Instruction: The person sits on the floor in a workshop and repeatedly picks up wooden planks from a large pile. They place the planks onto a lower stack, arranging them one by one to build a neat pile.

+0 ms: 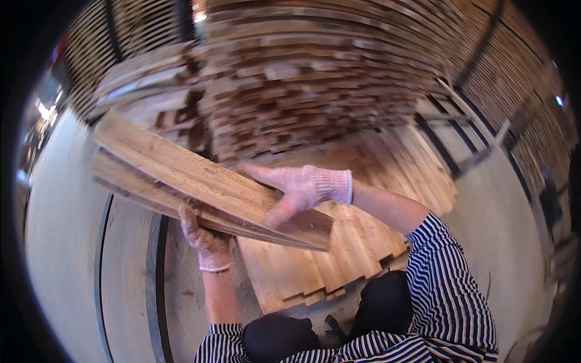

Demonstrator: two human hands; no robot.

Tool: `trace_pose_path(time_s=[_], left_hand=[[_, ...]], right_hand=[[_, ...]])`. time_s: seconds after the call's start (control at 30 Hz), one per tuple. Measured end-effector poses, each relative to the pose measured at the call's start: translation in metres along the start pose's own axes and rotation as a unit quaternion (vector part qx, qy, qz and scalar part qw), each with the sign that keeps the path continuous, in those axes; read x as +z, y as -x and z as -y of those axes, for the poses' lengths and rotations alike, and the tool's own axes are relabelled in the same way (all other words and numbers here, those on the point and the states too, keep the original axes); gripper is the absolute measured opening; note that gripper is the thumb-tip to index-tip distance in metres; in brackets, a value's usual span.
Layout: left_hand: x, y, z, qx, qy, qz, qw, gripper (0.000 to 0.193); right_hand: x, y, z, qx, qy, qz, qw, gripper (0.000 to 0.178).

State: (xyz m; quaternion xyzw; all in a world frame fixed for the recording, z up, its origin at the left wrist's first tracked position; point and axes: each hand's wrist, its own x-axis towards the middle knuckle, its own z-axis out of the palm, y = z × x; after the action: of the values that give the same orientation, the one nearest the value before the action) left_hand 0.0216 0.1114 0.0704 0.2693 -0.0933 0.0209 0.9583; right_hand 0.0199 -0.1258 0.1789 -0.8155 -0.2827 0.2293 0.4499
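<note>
A small stack of rough wooden planks (181, 166) slants across the middle of the view, its left end higher and farther away. My left hand (207, 242), in a pale knitted glove, grips the stack at its near lower edge, thumb up along the side; its other fingers are hidden beneath. Over the right part of the top plank is my right hand (299, 187), also gloved, with fingers stretched out and thumb spread apart. It is slightly blurred, and whether it presses on the wood cannot be made out. Below the stack lies a layer of planks (357, 233) side by side.
Ahead rises a tall stack of boards (302, 91). A lower timber pile (145, 78) stands at the far left. Dark metal rails (158, 278) run along the floor at left, and a metal frame (451, 130) sits at right. Slatted stacks (514, 78) line the right side.
</note>
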Motion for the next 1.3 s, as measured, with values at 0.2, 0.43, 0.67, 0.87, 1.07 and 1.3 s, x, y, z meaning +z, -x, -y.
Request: trace_pose_path(time_s=[0.2, 0.43, 0.67, 0.87, 1.07, 1.3], left_hand=[[0.043, 0.013, 0.091, -0.084, -0.330, 0.073, 0.937, 0.077], [0.109, -0.011, 0.079, -0.094, -0.493, 0.164, 0.849, 0.077], [0.199, 0.043, 0.078, -0.242, -0.777, 0.213, 0.541, 0.078], [0.152, 0.101, 0.129, -0.264, -0.865, 0.288, 0.315, 0.087], [0.110, 0.142, 0.183, -0.233, -0.872, 0.319, 0.290, 0.086], [0.060, 0.145, 0.152, -0.213, -0.878, 0.318, 0.288, 0.089]], right_hand=[[0.001, 0.062, -0.052, -0.134, 0.139, -0.261, 0.946, 0.107], [-0.036, 0.107, -0.091, -0.246, -0.092, -0.332, 0.906, 0.099], [-0.130, 0.331, -0.166, 0.211, 0.101, -0.090, 0.968, 0.108], [-0.145, 0.464, -0.272, 0.288, 0.355, 0.025, 0.889, 0.095], [-0.117, 0.485, -0.303, 0.318, 0.375, -0.022, 0.871, 0.086], [-0.090, 0.475, -0.281, 0.288, 0.379, -0.051, 0.878, 0.063]])
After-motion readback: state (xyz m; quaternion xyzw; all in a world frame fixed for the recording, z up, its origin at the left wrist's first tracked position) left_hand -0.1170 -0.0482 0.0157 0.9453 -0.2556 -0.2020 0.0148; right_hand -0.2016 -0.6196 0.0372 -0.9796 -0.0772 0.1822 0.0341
